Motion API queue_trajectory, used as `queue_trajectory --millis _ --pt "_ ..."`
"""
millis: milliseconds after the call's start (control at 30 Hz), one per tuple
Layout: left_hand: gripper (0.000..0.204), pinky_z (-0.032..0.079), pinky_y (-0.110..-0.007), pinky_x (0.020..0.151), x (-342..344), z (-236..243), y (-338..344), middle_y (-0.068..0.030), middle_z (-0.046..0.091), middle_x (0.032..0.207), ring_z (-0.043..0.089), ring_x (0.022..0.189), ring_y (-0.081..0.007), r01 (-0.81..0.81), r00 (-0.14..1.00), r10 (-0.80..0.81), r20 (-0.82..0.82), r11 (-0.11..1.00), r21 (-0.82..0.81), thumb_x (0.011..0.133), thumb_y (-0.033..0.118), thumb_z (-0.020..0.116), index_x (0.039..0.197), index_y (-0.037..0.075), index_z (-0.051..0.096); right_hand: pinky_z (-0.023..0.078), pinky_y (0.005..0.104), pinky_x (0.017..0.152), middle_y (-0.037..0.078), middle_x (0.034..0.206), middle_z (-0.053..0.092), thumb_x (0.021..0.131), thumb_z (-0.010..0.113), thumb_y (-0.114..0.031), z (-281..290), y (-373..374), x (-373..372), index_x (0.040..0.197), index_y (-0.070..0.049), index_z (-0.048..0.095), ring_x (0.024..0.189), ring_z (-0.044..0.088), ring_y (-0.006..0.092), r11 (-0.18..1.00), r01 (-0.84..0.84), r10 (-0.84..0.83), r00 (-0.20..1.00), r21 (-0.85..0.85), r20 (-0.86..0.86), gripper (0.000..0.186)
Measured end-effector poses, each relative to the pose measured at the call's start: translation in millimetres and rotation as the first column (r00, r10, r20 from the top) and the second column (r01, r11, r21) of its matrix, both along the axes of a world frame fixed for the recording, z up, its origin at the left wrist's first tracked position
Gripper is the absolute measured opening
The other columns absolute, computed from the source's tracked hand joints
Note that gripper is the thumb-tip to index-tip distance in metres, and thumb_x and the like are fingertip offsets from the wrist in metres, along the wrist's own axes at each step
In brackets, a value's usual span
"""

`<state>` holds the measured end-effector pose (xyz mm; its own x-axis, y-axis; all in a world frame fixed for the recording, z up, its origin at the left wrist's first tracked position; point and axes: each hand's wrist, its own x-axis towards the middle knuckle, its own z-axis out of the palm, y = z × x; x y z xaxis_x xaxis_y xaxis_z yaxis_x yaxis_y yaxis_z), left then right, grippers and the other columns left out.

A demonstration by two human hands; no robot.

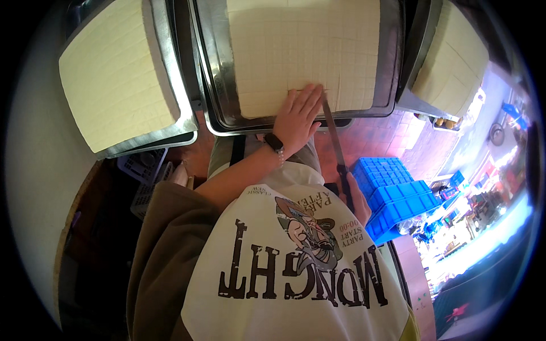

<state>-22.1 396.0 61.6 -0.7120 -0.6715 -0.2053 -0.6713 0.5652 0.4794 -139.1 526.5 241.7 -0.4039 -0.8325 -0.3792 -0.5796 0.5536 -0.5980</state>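
Observation:
A pale cream slab that looks like tofu (304, 51), marked with a grid of lines, lies on a metal tray (217, 79) before me. My left hand (297, 116) rests flat on its near edge, fingers stretched out and close together, holding nothing. The wrist wears a dark watch (274, 142). In my right hand (358, 202), lower and to the right, is the dark handle of a long knife (334, 136). The narrow blade points away from me, its tip at the slab's near edge beside my left fingertips. Part of the right hand is hidden by my shirt.
Similar slabs lie at the left (114, 79) and the right (452, 62), each on its own metal tray. Blue plastic crates (384, 182) are stacked on the reddish tiled floor (392, 133) at my right. A grey plastic basket (151, 190) stands low on the left.

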Motion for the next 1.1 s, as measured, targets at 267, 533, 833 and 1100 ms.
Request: queue_trajectory --millis 267,533,833,1100 --pt "0.075 0.017 -0.047 0.116 1 1 32 -0.0069 0.023 0.159 0.021 0.146 -0.0222 0.239 0.971 -0.238 -0.028 0.969 0.062 0.088 0.037 0.057 0.151 0.007 0.028 0.046 0.0312 0.062 0.013 0.079 0.059 0.081 0.064 0.006 -1 -1 -2 0.132 -0.007 0.058 0.065 0.055 0.0193 1.0 -0.022 0.022 1.0 0.011 -0.012 0.053" --pt "0.077 0.017 -0.044 0.117 0 2 28 -0.0057 0.023 0.159 0.02 0.146 -0.0216 0.188 0.982 -0.188 0.005 0.982 -0.002 0.086 0.035 0.059 0.151 0.008 0.028 0.051 0.0316 0.076 0.02 0.102 0.068 0.085 0.063 0.001 -3 5 -2 0.13 0.0 0.057 0.085 0.067 0.0241 0.988 0.048 -0.064 0.992 -0.144 -0.11 0.045" --pt "0.08 0.019 -0.043 0.116 0 5 26 -0.0049 0.024 0.158 0.021 0.146 -0.0205 0.158 0.987 -0.158 -0.003 0.987 0.02 0.084 0.034 0.062 0.151 0.008 0.027 0.052 0.0317 0.074 0.021 0.105 0.068 0.091 0.06 -0.006 -11 18 -5 0.128 0.005 0.056 0.083 0.067 0.0217 0.962 0.228 -0.235 0.971 -0.147 -0.032 0.04" --pt "0.079 0.02 -0.043 0.116 2 10 20 -0.0041 0.026 0.158 0.023 0.145 -0.0197 0.152 0.988 -0.152 -0.006 0.988 0.023 0.085 0.033 0.062 0.151 0.009 0.027 0.051 0.0309 0.071 0.021 0.106 0.068 0.092 0.059 -0.007 -12 21 -9 0.13 0.005 0.055 0.08 0.067 0.0209 0.963 0.201 -0.208 0.978 -0.18 -0.025 0.041"
